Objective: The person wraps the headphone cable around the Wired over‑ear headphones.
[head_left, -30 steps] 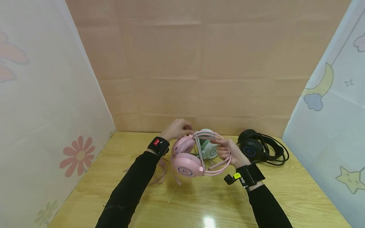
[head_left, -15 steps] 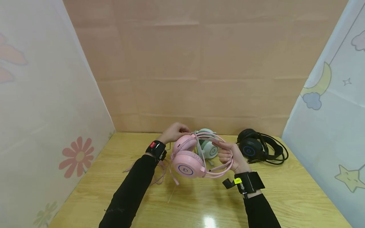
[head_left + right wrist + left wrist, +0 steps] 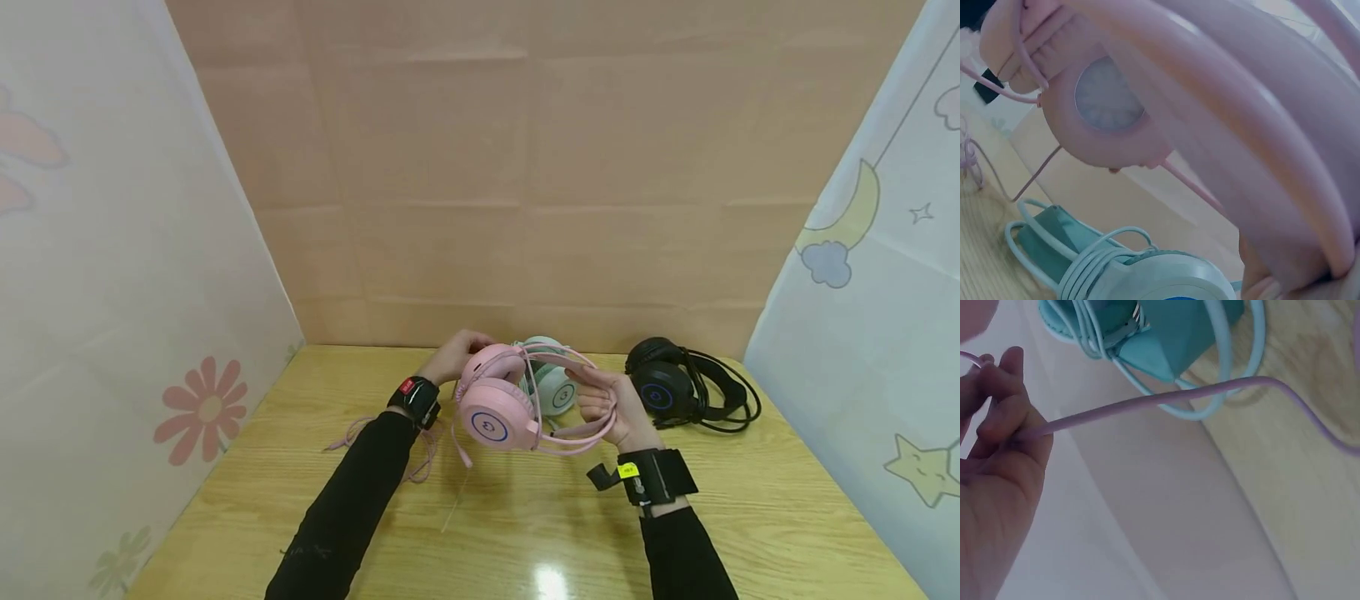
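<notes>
My right hand (image 3: 611, 406) grips the headband of the pink headphones (image 3: 495, 417), holding them up off the table with both ear cups toward the left. In the right wrist view the pink headband (image 3: 1229, 106) fills much of the picture, with fingers at its lower end. My left hand (image 3: 452, 357) is at the far side of the upper ear cup, its fingertips partly hidden there. The left wrist view shows a pink cable (image 3: 1147, 402) running through the curled fingers of that hand. A strand of cable still crosses between the ear cups and the headband.
Mint-green headphones (image 3: 557, 390) with their cable wound round them lie behind the pink pair. Black headphones (image 3: 660, 387) rest at the back right of the wooden table (image 3: 600, 542). Loose pink cable (image 3: 425, 467) lies by the left forearm. A brown panel (image 3: 420, 167) rises behind.
My left hand has shifted slightly left and down, now behind the ear cup. Fewer cable strands cross the pink headphones than a second ago. The right hand keeps its grip on the headband.
</notes>
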